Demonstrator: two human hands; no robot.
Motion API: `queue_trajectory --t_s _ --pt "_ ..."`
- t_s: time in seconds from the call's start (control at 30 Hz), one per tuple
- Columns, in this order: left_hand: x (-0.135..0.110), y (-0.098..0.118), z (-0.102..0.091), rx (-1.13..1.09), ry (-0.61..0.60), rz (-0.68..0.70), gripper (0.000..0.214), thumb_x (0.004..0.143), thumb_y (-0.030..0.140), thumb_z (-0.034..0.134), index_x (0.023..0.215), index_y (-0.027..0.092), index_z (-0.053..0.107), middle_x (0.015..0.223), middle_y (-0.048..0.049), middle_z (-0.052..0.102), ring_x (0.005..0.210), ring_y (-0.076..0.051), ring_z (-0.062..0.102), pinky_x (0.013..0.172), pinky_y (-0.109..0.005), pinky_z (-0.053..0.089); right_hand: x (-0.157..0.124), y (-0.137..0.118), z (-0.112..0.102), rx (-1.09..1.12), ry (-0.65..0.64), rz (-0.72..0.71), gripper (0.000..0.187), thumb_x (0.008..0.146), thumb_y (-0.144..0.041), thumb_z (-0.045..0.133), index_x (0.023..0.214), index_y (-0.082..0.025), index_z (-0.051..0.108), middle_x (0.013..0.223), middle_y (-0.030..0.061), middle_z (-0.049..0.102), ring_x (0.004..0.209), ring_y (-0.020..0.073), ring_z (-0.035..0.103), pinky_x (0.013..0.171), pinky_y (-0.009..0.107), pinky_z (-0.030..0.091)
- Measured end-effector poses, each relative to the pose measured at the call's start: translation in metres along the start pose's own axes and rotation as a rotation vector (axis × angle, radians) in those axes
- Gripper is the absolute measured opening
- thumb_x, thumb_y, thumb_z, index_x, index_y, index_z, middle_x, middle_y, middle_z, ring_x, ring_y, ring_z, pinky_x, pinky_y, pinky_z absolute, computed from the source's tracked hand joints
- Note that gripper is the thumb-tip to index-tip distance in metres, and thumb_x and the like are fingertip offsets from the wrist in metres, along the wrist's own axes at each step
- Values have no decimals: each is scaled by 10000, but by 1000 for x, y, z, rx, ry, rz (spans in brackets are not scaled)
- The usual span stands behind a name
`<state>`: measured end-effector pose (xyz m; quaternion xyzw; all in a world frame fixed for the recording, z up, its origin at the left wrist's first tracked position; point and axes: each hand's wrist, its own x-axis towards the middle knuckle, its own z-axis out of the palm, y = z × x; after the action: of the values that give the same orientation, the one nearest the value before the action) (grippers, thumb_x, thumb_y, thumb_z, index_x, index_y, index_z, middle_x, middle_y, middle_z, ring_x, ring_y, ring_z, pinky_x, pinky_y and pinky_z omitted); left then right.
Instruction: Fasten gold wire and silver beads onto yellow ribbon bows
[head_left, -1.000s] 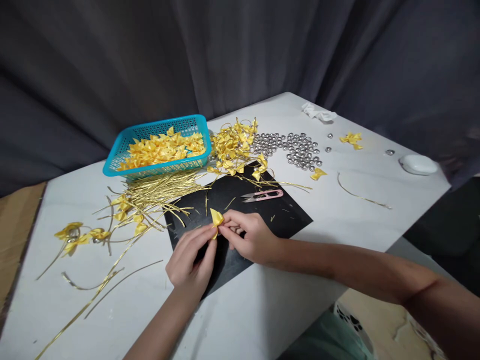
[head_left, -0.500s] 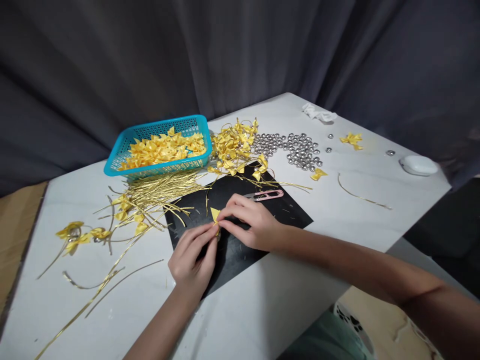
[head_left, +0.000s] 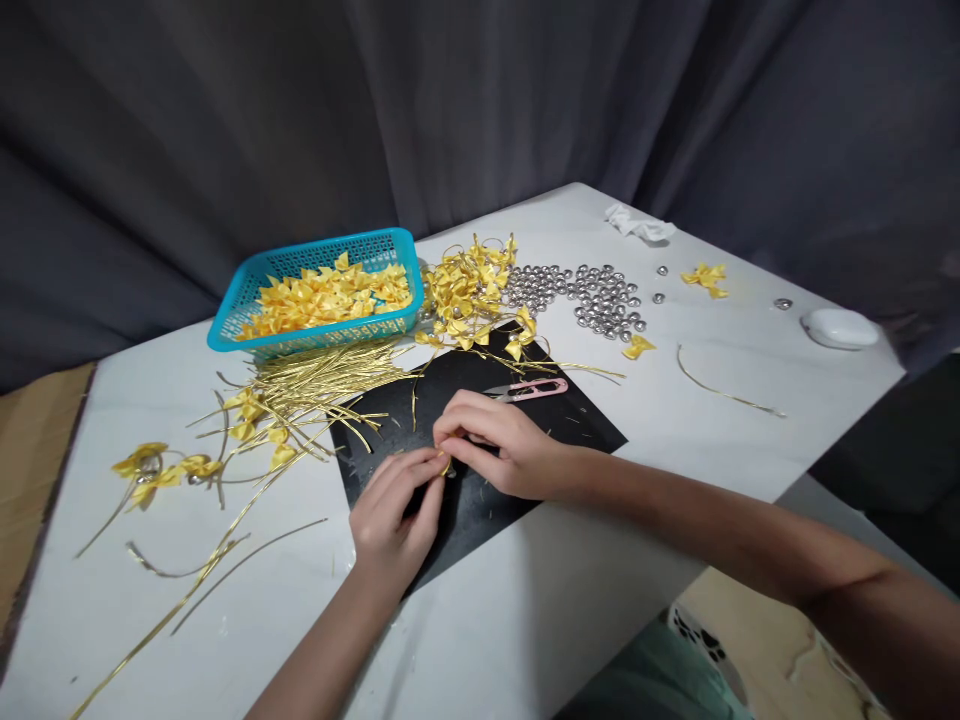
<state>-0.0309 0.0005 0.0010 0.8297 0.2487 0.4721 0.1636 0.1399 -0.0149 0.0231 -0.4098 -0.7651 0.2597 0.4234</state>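
Note:
Over a black mat (head_left: 480, 540), both hands meet with their fingertips pinched together on a small yellow ribbon bow (head_left: 445, 466). Most of the bow is hidden by the fingers. My left hand (head_left: 394, 510) grips it from the near left side, thumb below and fingers on top. From the right, my right hand (head_left: 499, 440) closes thumb and forefinger on it. Just beyond my right hand lies a pair of pink-handled thread snips (head_left: 536, 390) on the mat.
A blue basket (head_left: 330, 335) of yellow bows stands at the back left. Gold cords (head_left: 322, 385) are heaped before it. Finished-looking bows with cords (head_left: 469, 285) and silver beads (head_left: 604, 300) lie behind the mat. A white mouse-shaped object (head_left: 840, 328) sits far right.
Both hands have shifted slightly right and drawn closer together. The bow's yellow tip, which stood up between the fingers, is now covered by the right hand's fingers.

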Motion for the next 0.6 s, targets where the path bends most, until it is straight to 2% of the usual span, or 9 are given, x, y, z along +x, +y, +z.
queue_trajectory --t_s 0.17,0.37,0.6 --pt "-1 0 0 17 19 23 182 764 -5 582 862 146 610 809 -64 659 715 -137 618 664 -252 502 1 0 -1 13 2 2 87 887 -169 455 840 -161 527 826 34 540 786 119 511 728 240 415" --pt "-2 1 1 3 29 44 193 752 -19 593 870 134 608 806 -75 650 723 -145 614 670 -257 497 5 1 -2 -87 -46 -135 119 883 -134 456 814 -152 552 827 49 602 824 142 489 802 291 397" --pt "-1 0 0 11 -13 118 216 757 -19 580 892 149 591 823 -84 643 714 -150 599 644 -265 495 2 -2 8 28 79 -137 137 877 -118 423 782 -168 508 776 40 595 777 135 519 790 302 415"
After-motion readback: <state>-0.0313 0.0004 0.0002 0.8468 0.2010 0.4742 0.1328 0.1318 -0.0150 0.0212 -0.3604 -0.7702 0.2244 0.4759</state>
